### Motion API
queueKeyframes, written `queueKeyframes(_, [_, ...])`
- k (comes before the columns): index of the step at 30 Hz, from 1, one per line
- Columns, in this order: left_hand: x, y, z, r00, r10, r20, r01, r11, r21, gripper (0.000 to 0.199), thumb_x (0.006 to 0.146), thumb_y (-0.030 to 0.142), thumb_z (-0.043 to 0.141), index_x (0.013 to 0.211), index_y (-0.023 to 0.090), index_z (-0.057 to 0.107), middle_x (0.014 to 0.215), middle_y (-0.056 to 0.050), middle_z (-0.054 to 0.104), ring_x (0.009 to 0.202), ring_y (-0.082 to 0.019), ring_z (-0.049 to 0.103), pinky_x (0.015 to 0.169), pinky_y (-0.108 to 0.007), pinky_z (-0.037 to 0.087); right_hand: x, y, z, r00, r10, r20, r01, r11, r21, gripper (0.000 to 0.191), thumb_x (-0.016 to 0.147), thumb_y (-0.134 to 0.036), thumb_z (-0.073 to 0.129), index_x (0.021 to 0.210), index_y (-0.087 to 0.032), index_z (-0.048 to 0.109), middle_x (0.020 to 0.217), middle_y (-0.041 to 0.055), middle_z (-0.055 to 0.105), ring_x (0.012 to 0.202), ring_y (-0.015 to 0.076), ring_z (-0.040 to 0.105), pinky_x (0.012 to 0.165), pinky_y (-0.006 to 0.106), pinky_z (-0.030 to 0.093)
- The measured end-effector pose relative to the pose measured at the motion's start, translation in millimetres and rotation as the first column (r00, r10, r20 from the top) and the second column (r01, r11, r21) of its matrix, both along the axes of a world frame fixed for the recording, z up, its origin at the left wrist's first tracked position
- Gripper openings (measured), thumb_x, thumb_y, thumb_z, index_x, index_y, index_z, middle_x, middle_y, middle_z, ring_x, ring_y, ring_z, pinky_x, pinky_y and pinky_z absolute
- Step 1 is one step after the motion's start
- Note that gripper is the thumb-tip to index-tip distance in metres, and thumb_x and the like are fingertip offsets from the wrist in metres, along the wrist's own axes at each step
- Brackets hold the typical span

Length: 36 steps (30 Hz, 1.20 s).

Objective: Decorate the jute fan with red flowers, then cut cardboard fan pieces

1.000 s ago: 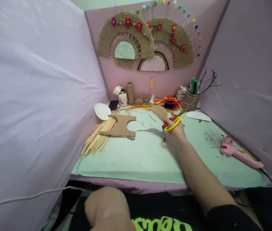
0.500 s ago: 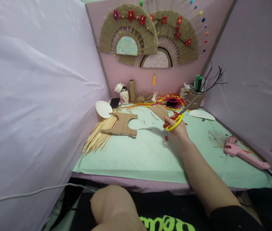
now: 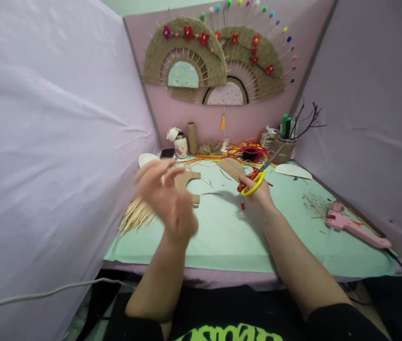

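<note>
Raised above the left part of the table, my left hand (image 3: 167, 201) is blurred by motion. Its fingers are spread and nothing shows in them. Behind it lie a cut cardboard sheet (image 3: 194, 175) with a rounded notch and a bundle of thin wooden sticks (image 3: 135, 214), both partly hidden. My right hand (image 3: 260, 195) is closed around scissors (image 3: 270, 159) with yellow and red handles, blades pointing up to the right. The same fingers pinch a rounded cardboard piece (image 3: 230, 166). A red-tipped pen-like stick (image 3: 242, 205) shows below that hand.
A pink glue gun (image 3: 357, 229) with a cord lies at the right. Coloured pipe cleaners (image 3: 236, 152), a jar (image 3: 181, 146) and a pen holder (image 3: 283, 149) line the back. White half-round card (image 3: 293, 171) lies back right. Twine-covered fans (image 3: 187, 52) hang on the wall.
My left hand has risen from near my lap to above the table, its fingers spreading. My right hand keeps the scissors and cardboard piece in about the same place. The view has tilted slightly upward.
</note>
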<state>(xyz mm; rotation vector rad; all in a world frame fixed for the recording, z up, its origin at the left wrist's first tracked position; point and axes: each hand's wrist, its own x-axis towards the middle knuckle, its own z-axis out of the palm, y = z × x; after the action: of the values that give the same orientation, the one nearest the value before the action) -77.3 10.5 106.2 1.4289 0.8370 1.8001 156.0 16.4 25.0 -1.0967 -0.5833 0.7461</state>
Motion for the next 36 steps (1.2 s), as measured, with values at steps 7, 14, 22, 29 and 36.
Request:
queueKeyframes(7, [17.8, 98.7, -37.7, 0.670, 0.074, -0.738, -0.362, 0.901, -0.238, 0.041, 0.057, 0.022, 0.080, 0.092, 0.018, 0.058, 0.129, -0.023, 0.049, 0.135, -0.046, 0.032, 0.108, -0.059, 0.022, 0.6, 1.4, -0.4, 1.000, 0.013, -0.011, -0.014, 1.000, -0.017, 0.034, 0.053, -0.028, 0.078, 0.066, -0.023, 0.046, 0.043, -0.0065, 0.053, 0.038, 0.0134, 0.052, 0.035, 0.024, 0.039])
queueKeyframes(14, [15.4, 118.0, -79.7, 0.652, 0.116, -0.749, -0.443, 0.861, -0.252, 0.045, 0.056, 0.018, 0.078, 0.095, 0.017, 0.054, 0.134, -0.027, 0.046, 0.137, -0.047, 0.031, 0.108, -0.061, 0.019, -1.5, -1.9, 2.7, 0.999, 0.044, -0.029, -0.044, 0.999, -0.010, 0.039, 0.052, -0.029, 0.079, 0.069, -0.023, 0.045, 0.046, -0.0076, 0.053, 0.039, 0.0127, 0.053, 0.038, 0.024, 0.041])
queueKeyframes(22, [19.8, 105.1, -51.7, 0.449, 0.168, -0.878, -0.521, 0.847, -0.104, 0.060, 0.061, 0.025, 0.077, 0.114, 0.013, 0.054, 0.129, -0.029, 0.050, 0.129, -0.045, 0.038, 0.104, -0.055, 0.027, -3.1, -2.4, 2.0, 0.997, 0.050, -0.054, -0.049, 0.998, 0.028, 0.039, 0.054, -0.028, 0.079, 0.071, -0.023, 0.045, 0.049, -0.0080, 0.054, 0.040, 0.0127, 0.053, 0.041, 0.026, 0.045])
queueKeyframes(29, [44.0, 75.4, -7.3, 0.875, 0.131, -0.465, -0.245, 0.950, -0.192, 0.086, 0.061, 0.022, 0.079, 0.138, 0.026, 0.039, 0.133, -0.015, 0.053, 0.129, -0.036, 0.041, 0.110, -0.049, 0.027, -3.3, -0.8, 4.5, 0.996, 0.018, -0.089, -0.008, 0.994, 0.113, 0.040, 0.053, -0.030, 0.081, 0.070, -0.023, 0.045, 0.050, -0.0085, 0.054, 0.040, 0.0115, 0.053, 0.040, 0.025, 0.043])
queueKeyframes(36, [68.6, 77.3, -10.1, 0.944, -0.268, 0.195, 0.314, 0.910, -0.271, 0.113, 0.055, 0.008, 0.084, 0.147, 0.032, 0.023, 0.133, -0.010, 0.057, 0.117, -0.022, 0.058, 0.104, -0.034, 0.040, 3.4, 0.9, 5.6, 0.984, -0.095, -0.151, 0.116, 0.984, 0.137, 0.043, 0.053, -0.033, 0.083, 0.070, -0.023, 0.045, 0.051, -0.0082, 0.054, 0.040, 0.0106, 0.053, 0.040, 0.024, 0.045])
